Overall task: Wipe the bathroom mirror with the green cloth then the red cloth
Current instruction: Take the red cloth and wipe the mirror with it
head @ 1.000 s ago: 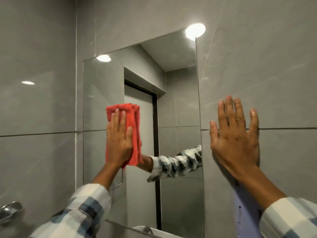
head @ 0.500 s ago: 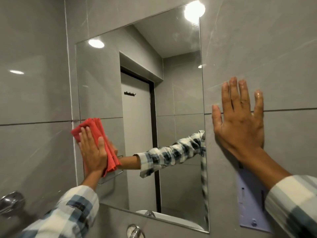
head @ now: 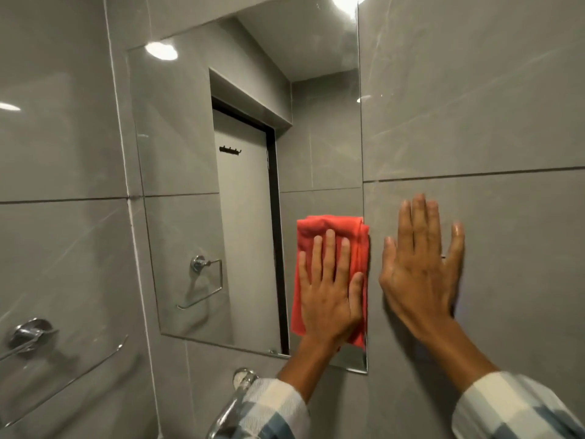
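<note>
A frameless bathroom mirror [head: 196, 172] hangs on the grey tiled wall. My left hand [head: 330, 289] presses a folded red cloth [head: 319, 224] flat against the mirror's lower right corner, fingers spread over it. Just to the right, my right hand [head: 419, 274] lies flat and open on the wall tile beside the mirror's edge, holding nothing. No green cloth is in view.
A chrome tap [head: 231, 403] rises below the mirror, partly behind my left sleeve. A chrome towel rail [head: 30, 335] is fixed to the wall at the lower left. The mirror reflects a door, a hook rack and a towel ring.
My left hand has slid the red cloth from the mirror's left edge across to its lower right corner. The view has tilted down; my right hand stays flat on the wall.
</note>
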